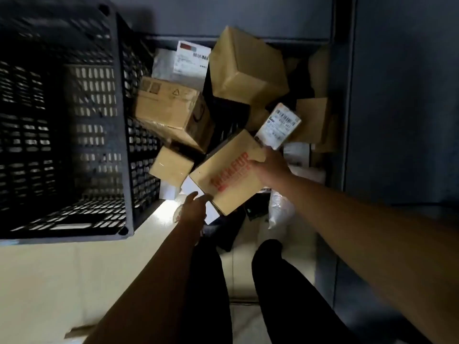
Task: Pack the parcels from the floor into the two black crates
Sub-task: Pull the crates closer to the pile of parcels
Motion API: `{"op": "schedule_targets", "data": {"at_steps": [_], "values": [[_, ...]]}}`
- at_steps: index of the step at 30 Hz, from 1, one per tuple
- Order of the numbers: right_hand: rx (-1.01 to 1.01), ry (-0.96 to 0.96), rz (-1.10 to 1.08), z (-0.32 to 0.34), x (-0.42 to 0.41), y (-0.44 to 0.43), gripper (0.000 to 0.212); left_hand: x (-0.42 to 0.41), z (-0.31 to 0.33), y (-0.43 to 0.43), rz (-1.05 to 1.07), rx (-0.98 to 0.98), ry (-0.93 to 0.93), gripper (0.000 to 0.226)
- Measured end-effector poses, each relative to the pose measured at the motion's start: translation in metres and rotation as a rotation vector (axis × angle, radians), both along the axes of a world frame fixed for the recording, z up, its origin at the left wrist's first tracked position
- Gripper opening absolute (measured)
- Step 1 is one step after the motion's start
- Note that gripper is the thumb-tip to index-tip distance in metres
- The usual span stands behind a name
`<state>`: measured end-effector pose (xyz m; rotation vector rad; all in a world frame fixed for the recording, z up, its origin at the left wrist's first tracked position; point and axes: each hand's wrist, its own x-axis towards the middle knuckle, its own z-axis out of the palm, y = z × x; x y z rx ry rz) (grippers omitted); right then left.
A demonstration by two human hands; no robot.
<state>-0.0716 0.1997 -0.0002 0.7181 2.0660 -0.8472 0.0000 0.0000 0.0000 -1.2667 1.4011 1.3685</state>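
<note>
A black perforated plastic crate [29, 120] stands at the far left on the pale floor [49, 281], its interior dark. Just beside its right wall lies the pile of parcels. A brown cardboard box with printed symbols [171, 105] leans near that wall, a small tan carton [171, 166] sits below it, and a grey mailer with a white barcode label [188, 60] lies behind. The left hand [193, 204] reaches to the near corner of a brown cardboard box with red lettering [228, 172], which is tilted above a small white box [195, 188]; blur prevents telling whether these fingers grip or only touch. A large plain brown box [248, 68] rests tilted at the top of the pile. The right hand [269, 167] grasps the right edge of the red-lettered box, thumb on its top face, the other fingers hidden beneath. A small parcel with a white label [279, 125] lies just beyond this hand. White plastic bags [280, 209] lie beneath the right forearm.
</note>
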Motion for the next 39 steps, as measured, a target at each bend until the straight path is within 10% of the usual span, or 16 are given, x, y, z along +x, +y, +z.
{"op": "schedule_targets", "data": {"at_steps": [16, 30, 39], "values": [[-0.165, -0.042, -0.411, -0.007, 0.001, -0.003, 0.044, -0.006, 0.011, 0.016, 0.353, 0.120, -0.087, 0.019], [-0.138, -0.211, -0.441, 0.284, 0.020, 0.026, 0.041, 0.014, 0.291, -0.011, -0.100, 0.297, 0.056, 0.037], [-0.304, 0.049, -0.594, 0.486, -0.002, -0.043, 0.032, -0.039, 0.477, -0.080, 0.051, 0.235, 0.333, 0.054]]}}
